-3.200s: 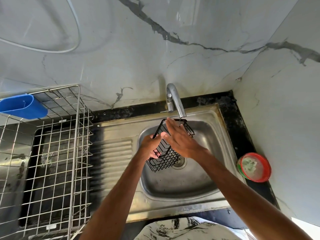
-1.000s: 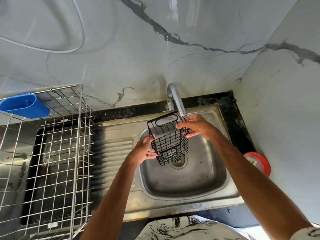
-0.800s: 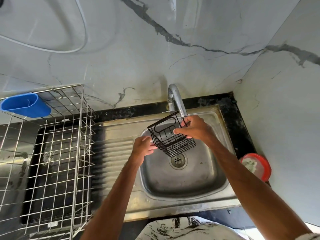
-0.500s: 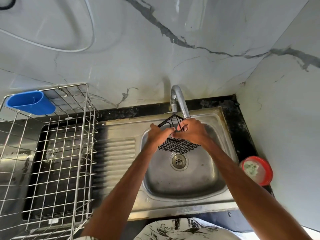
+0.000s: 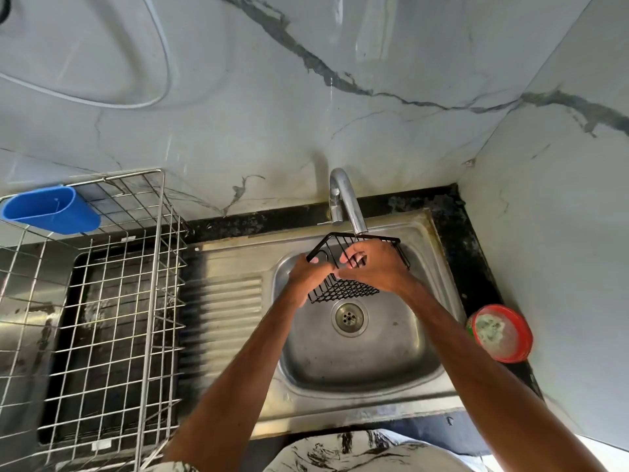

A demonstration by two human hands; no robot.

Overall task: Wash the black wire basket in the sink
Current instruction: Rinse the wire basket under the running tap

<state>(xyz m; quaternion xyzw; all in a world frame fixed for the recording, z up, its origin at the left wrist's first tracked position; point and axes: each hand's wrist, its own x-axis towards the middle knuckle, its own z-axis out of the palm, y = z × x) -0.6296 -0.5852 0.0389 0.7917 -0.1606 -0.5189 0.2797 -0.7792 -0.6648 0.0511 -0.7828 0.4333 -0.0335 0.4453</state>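
Left hand [image 5: 308, 277] and right hand [image 5: 374, 267] hide the black wire basket [image 5: 343, 291] middle; I can't tell water flow. Dish rack [image 5: 102, 301] clipped left.

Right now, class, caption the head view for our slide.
Left hand and right hand hold the black wire basket under the tap, over the sink.

The black wire basket [image 5: 343, 290] is a small rectangular rack of thin dark wire with a fine mesh floor and an open top rim. It is tilted, its mesh floor facing the person, and is held in the air above the basin of the stainless steel sink [image 5: 357, 366], over the round drain. The left hand [image 5: 308, 275] grips its left side and the right hand [image 5: 374, 270] curls over its front.
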